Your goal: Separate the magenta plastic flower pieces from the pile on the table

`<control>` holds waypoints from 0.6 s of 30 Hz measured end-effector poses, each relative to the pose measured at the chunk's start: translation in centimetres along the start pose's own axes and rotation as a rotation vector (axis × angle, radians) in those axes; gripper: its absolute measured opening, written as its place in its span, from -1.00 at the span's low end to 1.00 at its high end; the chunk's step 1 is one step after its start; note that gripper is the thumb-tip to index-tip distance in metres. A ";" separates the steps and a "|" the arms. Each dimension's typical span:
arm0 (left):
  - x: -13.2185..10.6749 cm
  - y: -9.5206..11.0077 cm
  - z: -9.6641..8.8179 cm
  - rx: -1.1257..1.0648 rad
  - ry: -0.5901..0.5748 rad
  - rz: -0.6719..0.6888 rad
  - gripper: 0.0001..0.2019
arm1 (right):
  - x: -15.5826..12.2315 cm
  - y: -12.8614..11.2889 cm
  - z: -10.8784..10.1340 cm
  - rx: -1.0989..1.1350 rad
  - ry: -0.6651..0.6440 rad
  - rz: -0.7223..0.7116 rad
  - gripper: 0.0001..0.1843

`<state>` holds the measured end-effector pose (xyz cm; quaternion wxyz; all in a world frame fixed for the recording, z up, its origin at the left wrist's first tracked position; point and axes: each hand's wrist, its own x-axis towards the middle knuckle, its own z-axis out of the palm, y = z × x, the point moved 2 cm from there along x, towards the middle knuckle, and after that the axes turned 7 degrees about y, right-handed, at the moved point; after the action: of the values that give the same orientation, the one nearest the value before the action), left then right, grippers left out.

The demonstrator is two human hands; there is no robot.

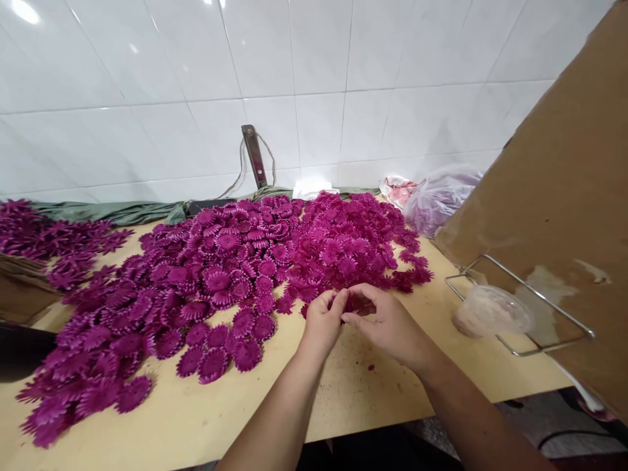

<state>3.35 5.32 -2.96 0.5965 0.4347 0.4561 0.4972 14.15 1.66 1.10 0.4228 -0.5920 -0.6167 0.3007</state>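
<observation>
My left hand (324,322) and my right hand (385,324) meet over the front edge of the flower heap, both closed in a pinch. Between the fingertips is a small magenta artificial flower piece (346,305), mostly hidden by my fingers. Just beyond my hands lies a heap of magenta petal pieces (343,239) with separate pointed petals. To its left spreads a larger pile of cupped, pale-edged magenta flowers (216,261). Several of these cupped flowers (213,364) lie singly near the front, left of my left hand.
A tan table (206,418) carries everything. On the right lean a cardboard sheet (554,216), a wire frame (540,297) and a clear plastic tub (493,311). Plastic bags (436,196) stand behind. A dark bar (254,157) leans against the tiled wall (318,124). More magenta pieces (44,235) lie far left.
</observation>
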 end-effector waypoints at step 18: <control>-1.5 0.1 0.6 0.134 -0.198 0.087 -0.85 | 5.3 3.5 -6.7 -0.217 0.751 0.136 -0.75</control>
<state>3.76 3.85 -2.56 0.5862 0.5398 0.4077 0.4458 22.00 6.45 1.99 0.5331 -0.7416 -0.4065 0.0235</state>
